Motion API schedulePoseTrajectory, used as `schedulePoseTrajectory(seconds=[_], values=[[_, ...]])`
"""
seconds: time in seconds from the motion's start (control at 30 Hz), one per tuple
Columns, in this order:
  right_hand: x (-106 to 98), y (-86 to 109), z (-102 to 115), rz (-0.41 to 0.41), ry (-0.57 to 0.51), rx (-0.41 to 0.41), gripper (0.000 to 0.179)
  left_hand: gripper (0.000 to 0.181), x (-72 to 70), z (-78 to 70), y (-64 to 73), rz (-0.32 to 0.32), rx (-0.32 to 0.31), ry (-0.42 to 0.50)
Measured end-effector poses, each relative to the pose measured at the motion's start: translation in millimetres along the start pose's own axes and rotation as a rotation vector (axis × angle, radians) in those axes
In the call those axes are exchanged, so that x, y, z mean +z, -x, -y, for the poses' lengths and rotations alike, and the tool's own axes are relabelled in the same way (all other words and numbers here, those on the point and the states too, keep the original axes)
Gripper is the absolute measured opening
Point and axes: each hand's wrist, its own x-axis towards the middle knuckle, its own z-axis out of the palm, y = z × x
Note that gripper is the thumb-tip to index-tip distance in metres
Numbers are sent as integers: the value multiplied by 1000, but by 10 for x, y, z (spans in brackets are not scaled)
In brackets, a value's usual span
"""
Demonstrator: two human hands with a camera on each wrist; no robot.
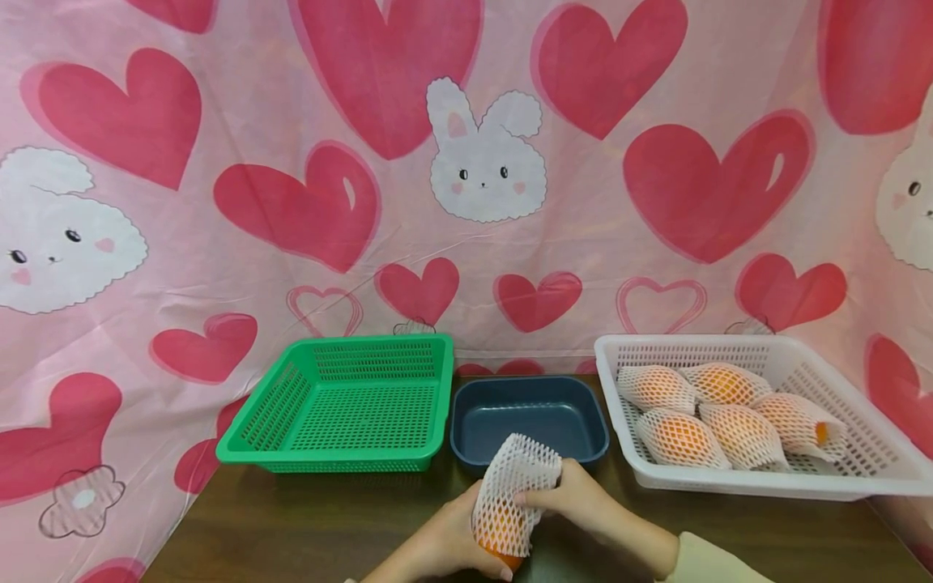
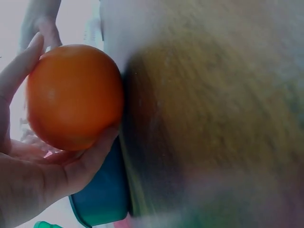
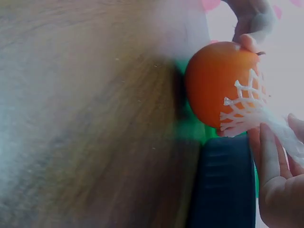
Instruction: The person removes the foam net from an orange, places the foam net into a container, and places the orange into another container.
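One round, smooth orange fruit (image 2: 76,97) sits gripped in my left hand (image 1: 450,538) on the near side of the dark-blue rectangular basin (image 1: 525,423), seemingly to steady it while my right hand (image 1: 577,495) pinches its white foam-mesh sleeve (image 1: 510,474) for control.

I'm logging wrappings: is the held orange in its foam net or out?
Partly in: the right wrist view shows the foam net over part of the orange, with bare peel beyond the net's ragged edge.
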Motion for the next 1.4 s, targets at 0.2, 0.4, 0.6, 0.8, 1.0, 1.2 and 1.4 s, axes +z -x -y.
schedulePoseTrajectory(seconds=[0.2, 0.4, 0.6, 0.8, 1.0, 1.2, 1.4], values=[[-14, -44, 134, -45, -13, 16, 40, 98, 0, 15, -36, 15, -32, 71], [-65, -192, 217, -149, -76, 32, 45, 82, 4, -25, -21, 11, -143, -57], [-91, -389, 210, -279, -87, 29, 46, 75, -25, 66, -23, 73, -131, -156], [-87, -535, 197, -421, 51, 47, 42, 69, 4, 74, -25, 81, -131, -173], [-117, -642, 179, -476, 159, 69, 41, 66, 39, 18, -29, 68, -143, -167], [-185, -737, 110, -431, 237, 79, 40, 67, 16, 311, -113, 101, -170, -184], [-210, -835, 92, -400, 251, 124, 42, 69, 18, 607, -178, 98, -187, -152]])
